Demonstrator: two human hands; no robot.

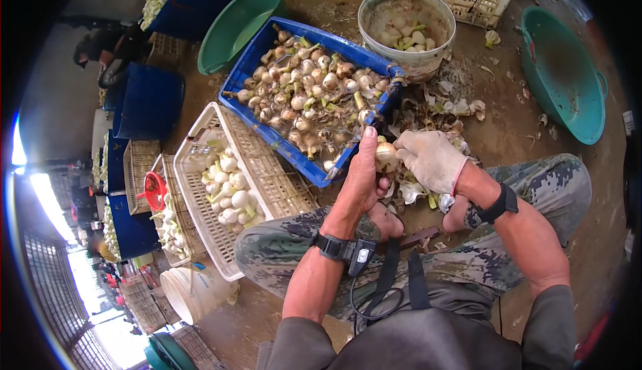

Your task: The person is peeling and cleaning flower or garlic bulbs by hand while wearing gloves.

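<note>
My bare left hand [366, 176] grips a pale round bulb [386, 157] with its thumb raised beside it. My right hand [428, 161], in a knitted glove, has its curled fingers on the same bulb. Just beyond them is a blue crate [237, 79] of unpeeled bulbs sitting in water. Loose peelings [461, 108] lie around and below my hands. A white plastic basket [194, 133] at the left holds cleaner white bulbs [231, 189].
A white bucket [371, 6] with bulbs, green tubs [207, 52] [568, 102] and a white crate [481, 12] stand ahead. At left are blue bins [144, 102], a red bowl [155, 189], another bucket [184, 293] and a person in dark clothes [107, 56].
</note>
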